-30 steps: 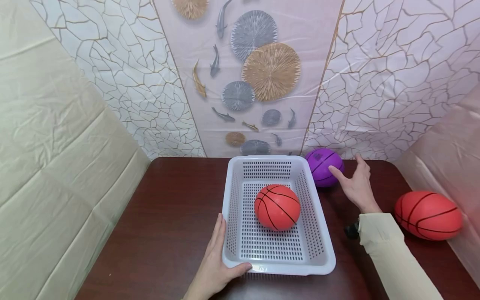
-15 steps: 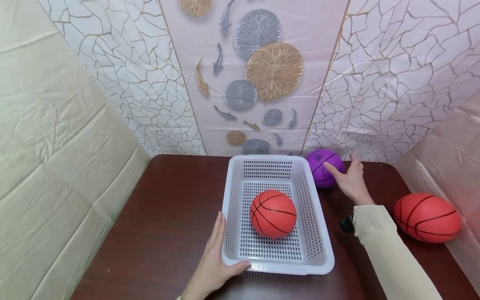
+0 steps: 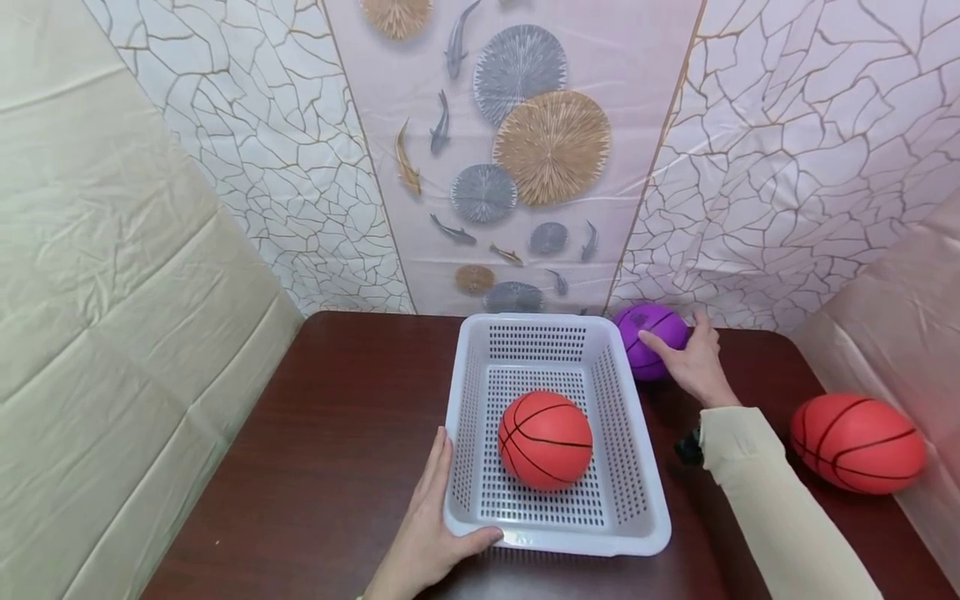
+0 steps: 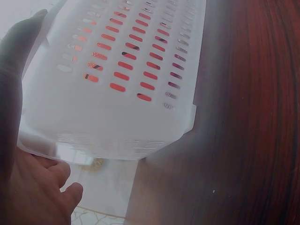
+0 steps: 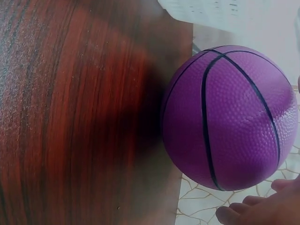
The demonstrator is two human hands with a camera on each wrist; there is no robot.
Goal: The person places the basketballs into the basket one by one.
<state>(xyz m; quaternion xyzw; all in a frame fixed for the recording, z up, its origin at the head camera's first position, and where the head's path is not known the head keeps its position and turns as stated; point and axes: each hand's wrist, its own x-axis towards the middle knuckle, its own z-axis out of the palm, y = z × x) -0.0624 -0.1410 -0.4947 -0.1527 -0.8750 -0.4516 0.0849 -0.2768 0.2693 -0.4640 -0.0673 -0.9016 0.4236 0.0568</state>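
Observation:
A pale grey perforated plastic basket [image 3: 555, 542] stands on the table with a red basketball [image 3: 545, 440] inside. My left hand [image 3: 427, 533] holds its near left corner, fingers along the outer left wall and thumb over the near rim. In the left wrist view, the basket wall [image 4: 108, 112] fills the upper part and the ball shows red through the slots. Beyond the basket's far right corner sits a purple basketball [image 3: 647, 337]. My right hand [image 3: 697, 362] is spread around its right side, thumb in front. In the right wrist view, fingertips [image 5: 229, 214] appear slightly apart from the purple ball [image 5: 229, 119].
Another red basketball [image 3: 858, 443] lies on the right of the table, near the fabric side wall. The dark wood table [image 3: 337, 433] meets a patterned backdrop [image 3: 495, 167] behind the basket and purple ball. A pale cloth wall [image 3: 150, 317] borders the left.
My right hand has moved left and closer around the purple basketball. The red basketball in the basket has rolled towards the near side. My left hand stays on the basket corner.

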